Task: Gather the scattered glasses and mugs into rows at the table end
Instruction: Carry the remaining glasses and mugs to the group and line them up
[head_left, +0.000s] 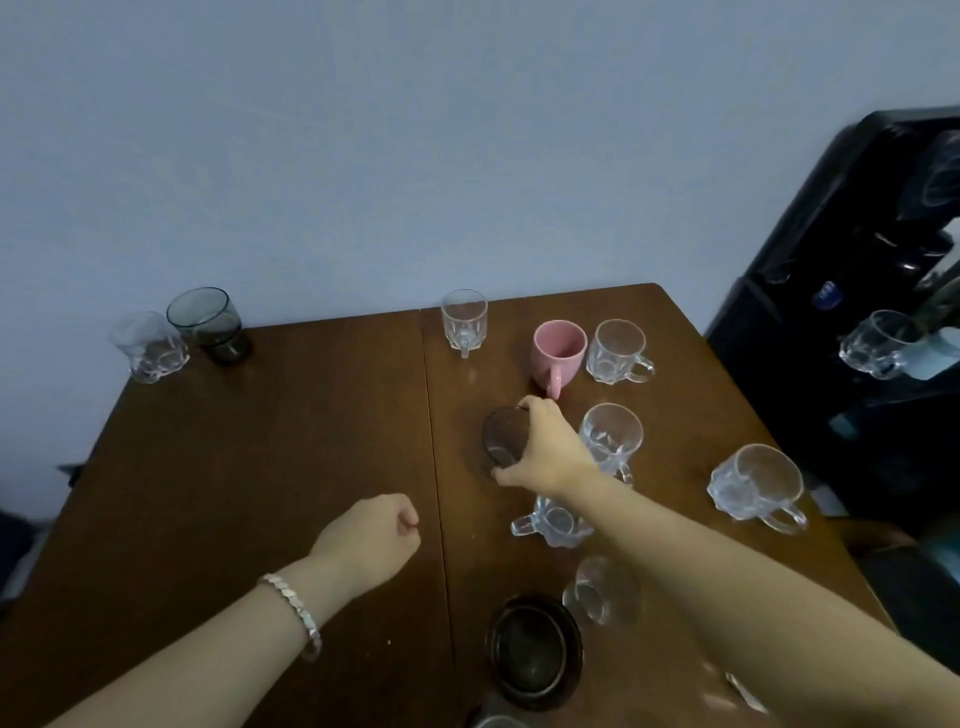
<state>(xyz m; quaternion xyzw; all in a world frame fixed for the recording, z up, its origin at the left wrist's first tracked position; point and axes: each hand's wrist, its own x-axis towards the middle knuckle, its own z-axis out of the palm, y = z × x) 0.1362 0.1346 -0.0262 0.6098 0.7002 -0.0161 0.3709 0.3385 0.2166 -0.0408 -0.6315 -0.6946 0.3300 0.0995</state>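
The right hand (545, 447) is gripping a smoked glass (505, 435) right of table centre, beside a clear mug (610, 439); the left hand (371, 535) is hovering, fingers curled, empty. Risk: swinging the forearm may be toppling neighbouring mugs.

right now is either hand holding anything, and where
The right hand grips the dark smoked glass around its side. The left hand is a closed fist, holding nothing visible.

no legible text, labels, nos.
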